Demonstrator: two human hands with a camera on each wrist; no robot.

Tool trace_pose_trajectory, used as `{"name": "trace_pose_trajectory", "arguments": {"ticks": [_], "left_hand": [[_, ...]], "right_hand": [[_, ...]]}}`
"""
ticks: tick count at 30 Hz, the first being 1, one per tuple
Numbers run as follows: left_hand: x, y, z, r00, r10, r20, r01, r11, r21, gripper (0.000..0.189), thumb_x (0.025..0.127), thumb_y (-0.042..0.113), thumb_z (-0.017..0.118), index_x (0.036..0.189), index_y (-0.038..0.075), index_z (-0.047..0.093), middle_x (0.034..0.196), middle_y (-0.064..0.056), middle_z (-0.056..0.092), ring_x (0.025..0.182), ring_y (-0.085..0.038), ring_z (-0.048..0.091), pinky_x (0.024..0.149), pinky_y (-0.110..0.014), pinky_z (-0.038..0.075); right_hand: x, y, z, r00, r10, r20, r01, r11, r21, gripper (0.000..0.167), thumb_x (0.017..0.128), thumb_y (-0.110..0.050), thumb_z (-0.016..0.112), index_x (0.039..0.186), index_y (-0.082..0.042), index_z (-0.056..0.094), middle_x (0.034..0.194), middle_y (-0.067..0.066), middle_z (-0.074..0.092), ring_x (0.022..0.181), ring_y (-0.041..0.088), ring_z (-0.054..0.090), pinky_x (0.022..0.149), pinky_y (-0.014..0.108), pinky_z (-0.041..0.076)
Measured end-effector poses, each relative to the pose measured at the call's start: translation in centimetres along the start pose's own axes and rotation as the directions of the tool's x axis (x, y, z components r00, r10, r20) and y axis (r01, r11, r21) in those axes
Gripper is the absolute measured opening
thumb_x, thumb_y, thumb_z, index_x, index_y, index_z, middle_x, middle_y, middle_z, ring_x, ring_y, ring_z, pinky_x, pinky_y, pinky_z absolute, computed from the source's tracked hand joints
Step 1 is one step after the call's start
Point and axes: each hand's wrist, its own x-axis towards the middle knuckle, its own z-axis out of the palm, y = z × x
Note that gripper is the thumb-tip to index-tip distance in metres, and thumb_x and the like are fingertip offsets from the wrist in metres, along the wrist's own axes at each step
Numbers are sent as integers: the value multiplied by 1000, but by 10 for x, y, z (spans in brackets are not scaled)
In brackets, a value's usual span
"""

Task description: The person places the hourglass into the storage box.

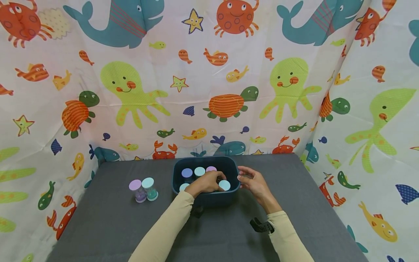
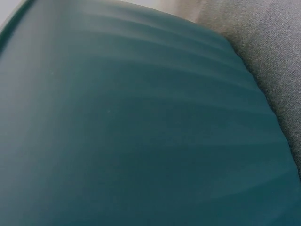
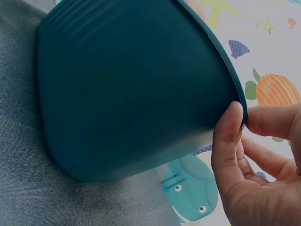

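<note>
A dark teal bin [image 1: 209, 199] stands on the table and holds several sand timers, among them a violet-capped timer [image 1: 187, 173], a pale-capped timer [image 1: 199, 171] and a pink-lilac-capped timer [image 1: 211, 169]. My left hand [image 1: 209, 182] reaches down inside the bin, its curled fingers at a light-blue-capped sand timer [image 1: 224, 185] near the right end; the fingertips are partly hidden. Only the bin's ribbed outer wall [image 2: 141, 117] fills the left wrist view. At the right end, my right hand [image 3: 263, 169] pinches the bin's rim [image 3: 225, 61] between thumb and forefinger.
Left of the bin, a lilac-capped timer [image 1: 139, 191] and a teal timer [image 1: 150, 189] stand side by side on the grey table [image 1: 124, 229]. A curtain [image 1: 196, 120] printed with sea animals hangs behind and along both sides. A black strap [image 1: 262, 225] is on the right wrist.
</note>
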Motion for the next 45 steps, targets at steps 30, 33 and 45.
{"name": "trace_pose_trajectory", "arguments": {"ticks": [30,33,45], "left_hand": [[-71,-4,-41,919,-1,-393,-104,964,-244,31,90,26,71,118,15,65,116,-11,68,107,-27,64,92,-39,56],[-82,-10,-46,900,-12,-437,-99,968,-230,30,90,24,72,117,15,66,113,-6,68,104,-26,65,91,-38,56],[-135,-35,-57,840,-44,-540,-92,971,-221,28,91,23,71,117,14,66,112,-4,69,102,-21,66,89,-39,57]], "right_hand": [[1,1,4,1000,6,2,-6,1000,4,44,97,-11,61,140,-7,53,126,18,51,91,19,54,69,24,55],[1,1,4,1000,11,2,-11,1000,2,44,97,-12,61,140,-7,52,126,18,51,91,18,54,70,26,56],[0,1,2,1000,8,3,-8,1000,-6,45,97,-13,61,141,-8,51,127,15,50,89,15,54,73,29,57]]}}
